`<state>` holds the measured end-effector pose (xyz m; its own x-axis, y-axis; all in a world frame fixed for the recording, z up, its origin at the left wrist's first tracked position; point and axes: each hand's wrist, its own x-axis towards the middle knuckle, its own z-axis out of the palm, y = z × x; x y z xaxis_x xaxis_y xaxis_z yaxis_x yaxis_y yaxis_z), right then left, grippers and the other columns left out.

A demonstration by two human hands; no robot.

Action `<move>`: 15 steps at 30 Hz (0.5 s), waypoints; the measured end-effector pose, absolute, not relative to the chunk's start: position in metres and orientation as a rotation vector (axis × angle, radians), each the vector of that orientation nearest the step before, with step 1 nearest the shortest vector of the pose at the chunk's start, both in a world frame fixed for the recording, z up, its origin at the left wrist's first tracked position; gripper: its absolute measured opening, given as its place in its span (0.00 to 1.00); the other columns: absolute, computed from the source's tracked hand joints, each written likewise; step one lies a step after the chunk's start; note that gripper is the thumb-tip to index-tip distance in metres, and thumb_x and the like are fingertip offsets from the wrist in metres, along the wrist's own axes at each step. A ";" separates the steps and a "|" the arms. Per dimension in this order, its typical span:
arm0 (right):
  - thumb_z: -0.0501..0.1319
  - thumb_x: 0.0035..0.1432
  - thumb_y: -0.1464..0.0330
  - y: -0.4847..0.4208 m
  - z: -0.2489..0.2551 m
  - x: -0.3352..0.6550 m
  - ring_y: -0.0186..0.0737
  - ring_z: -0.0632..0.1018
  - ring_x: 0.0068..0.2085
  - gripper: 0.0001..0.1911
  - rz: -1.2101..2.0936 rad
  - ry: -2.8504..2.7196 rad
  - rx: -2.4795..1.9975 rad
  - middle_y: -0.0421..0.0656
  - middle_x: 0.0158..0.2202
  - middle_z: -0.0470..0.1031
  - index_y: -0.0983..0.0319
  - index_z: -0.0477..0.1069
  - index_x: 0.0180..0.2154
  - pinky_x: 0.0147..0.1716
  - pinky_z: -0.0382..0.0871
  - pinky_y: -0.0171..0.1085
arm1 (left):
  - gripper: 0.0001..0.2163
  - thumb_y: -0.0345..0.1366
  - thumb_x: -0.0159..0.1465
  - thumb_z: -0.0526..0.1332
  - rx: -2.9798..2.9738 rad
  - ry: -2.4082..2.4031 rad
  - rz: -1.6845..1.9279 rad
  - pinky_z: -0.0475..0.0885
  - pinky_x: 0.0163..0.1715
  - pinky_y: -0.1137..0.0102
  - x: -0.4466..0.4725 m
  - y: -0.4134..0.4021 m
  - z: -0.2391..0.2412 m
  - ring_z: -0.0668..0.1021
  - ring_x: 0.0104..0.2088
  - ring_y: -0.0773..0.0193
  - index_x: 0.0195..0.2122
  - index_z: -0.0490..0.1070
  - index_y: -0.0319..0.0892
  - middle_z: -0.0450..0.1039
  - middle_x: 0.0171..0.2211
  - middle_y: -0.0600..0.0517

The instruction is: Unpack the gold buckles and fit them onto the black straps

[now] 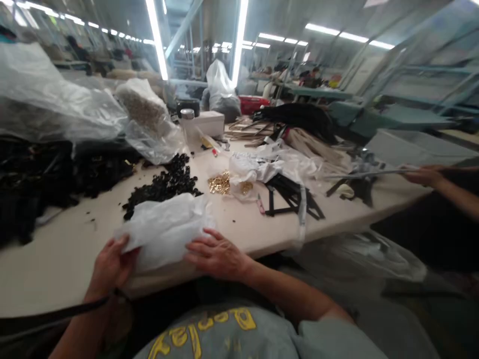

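Observation:
A sheet of white tissue paper (164, 230) lies crumpled at the near edge of the pale table (67, 249). My left hand (110, 264) grips its left edge, thumb on top and fingers curled under. My right hand (215, 255) rests flat on its right edge, fingers stretched out. Just behind the paper sits a heap of small black pieces (164, 185). A black strap (56, 314) runs from my left wrist toward the lower left.
Small gold metal parts (220, 183) lie mid-table beside crumpled white plastic (258, 167) and black strips (292, 197). Dark goods under clear plastic bags (48, 114) fill the left. A white box (207, 122) stands behind. Another person's hand (424, 175) reaches in at the right.

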<state>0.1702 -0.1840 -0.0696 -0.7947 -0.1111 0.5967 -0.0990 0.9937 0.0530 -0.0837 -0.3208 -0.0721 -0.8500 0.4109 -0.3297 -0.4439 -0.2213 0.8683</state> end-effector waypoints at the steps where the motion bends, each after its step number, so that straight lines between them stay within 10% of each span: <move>1: 0.56 0.69 0.68 -0.184 -0.077 0.167 0.36 0.74 0.53 0.11 -0.020 -2.507 0.107 0.39 0.53 0.77 0.56 0.73 0.49 0.68 0.53 0.45 | 0.09 0.25 0.45 0.69 -0.071 1.418 2.125 0.77 0.22 0.78 -0.086 -0.320 -0.064 0.77 0.24 0.69 0.25 0.73 0.44 0.77 0.27 0.57; 15: 0.59 0.66 0.69 -0.170 -0.096 0.152 0.43 0.75 0.46 0.11 0.205 -2.337 -0.372 0.42 0.42 0.80 0.54 0.79 0.43 0.57 0.62 0.46 | 0.10 0.30 0.47 0.72 0.160 1.287 2.110 0.76 0.28 0.79 -0.073 -0.315 -0.028 0.78 0.29 0.68 0.29 0.74 0.43 0.78 0.31 0.54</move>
